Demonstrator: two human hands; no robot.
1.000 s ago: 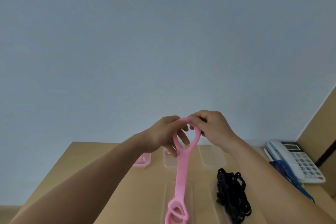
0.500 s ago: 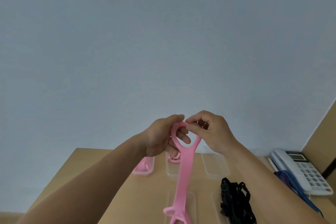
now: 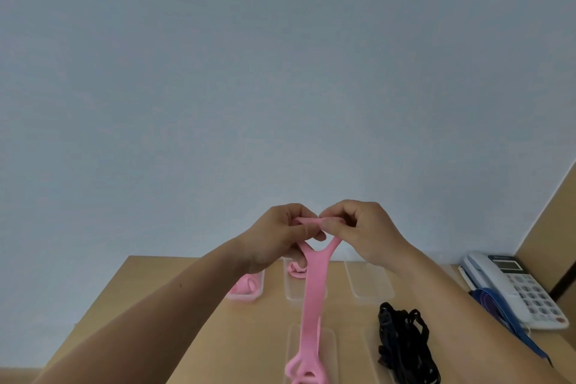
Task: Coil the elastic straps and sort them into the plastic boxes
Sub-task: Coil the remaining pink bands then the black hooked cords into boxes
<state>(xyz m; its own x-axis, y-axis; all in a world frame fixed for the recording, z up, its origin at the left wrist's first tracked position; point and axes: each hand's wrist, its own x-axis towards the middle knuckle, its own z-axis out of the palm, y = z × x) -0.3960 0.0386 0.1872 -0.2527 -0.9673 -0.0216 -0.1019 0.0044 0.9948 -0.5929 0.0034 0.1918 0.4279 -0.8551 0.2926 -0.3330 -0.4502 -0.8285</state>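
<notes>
Background: plain pale blue-grey wall filling most of the view; a tan wooden counter (image 3: 187, 305) across the bottom.

Far row, left to right: one plastic box (image 3: 246, 288) holding a coiled pink strap; a second clear box (image 3: 291, 285) with a pink coil (image 3: 296, 270) partly behind the hanging strap; a third clear box (image 3: 369, 282), apparently empty.

Held item: pink elastic strap (image 3: 313, 296), raised above the counter, upper loop end at the hands, tail hanging straight down to a near clear box (image 3: 328, 343), where its lower loop is cut by the frame edge.

Left hand (image 3: 280, 237): fingers closed, pinching the left side of the top loop. Right hand (image 3: 361, 227): fingers closed, pinching the right side of the same loop.

Change: half a second ago the top loop stood open and rounded between the hands; it is now pressed flat into a narrow band, the two hands drawn level. Judged as the first fold of a coil; this strap's rolling is just beginning and its sorting is not yet done.

Right of centre: a loose tangle of black straps (image 3: 402, 343), over another near box. Far right: desk telephone (image 3: 517, 287), blue strap (image 3: 498, 309) draped beside it.

Unclear: fingertips overlap the band, so the exact fold cannot be told; the near boxes are faint and cut off.
</notes>
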